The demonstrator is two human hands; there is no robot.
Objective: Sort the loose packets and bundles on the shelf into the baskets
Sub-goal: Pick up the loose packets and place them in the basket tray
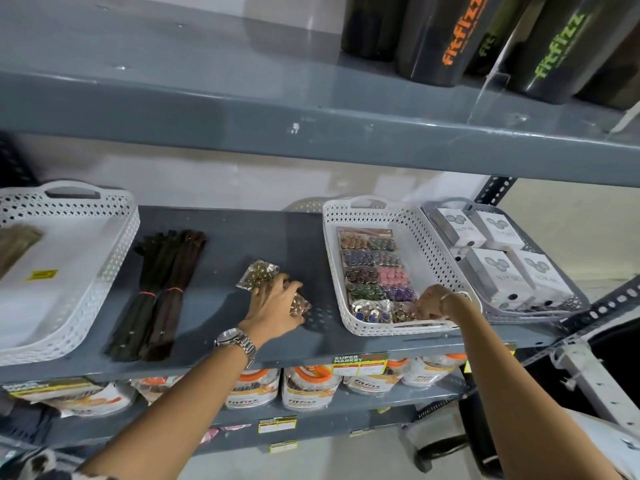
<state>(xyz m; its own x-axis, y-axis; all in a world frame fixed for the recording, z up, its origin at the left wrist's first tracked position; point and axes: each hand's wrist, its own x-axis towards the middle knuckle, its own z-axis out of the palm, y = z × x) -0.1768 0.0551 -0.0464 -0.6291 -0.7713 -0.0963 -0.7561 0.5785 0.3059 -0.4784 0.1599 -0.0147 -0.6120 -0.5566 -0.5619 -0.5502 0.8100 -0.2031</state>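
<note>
Left hand (273, 306) fingers clamp clear bead packets (258, 274) on the grey shelf (221, 299); white perforated basket (334, 271) lies rightward, right hand (433, 303) fingers on packets inside it, grip unclear

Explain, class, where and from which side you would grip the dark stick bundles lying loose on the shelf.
Grip the dark stick bundles at the middle, near the red bands, where the sticks are cinched tight. Come from above, fingers closing across the width: they lie flat on the shelf, running front to back, with bare shelf beside them on the right. The ends look more splayed and would likely slip.
</note>
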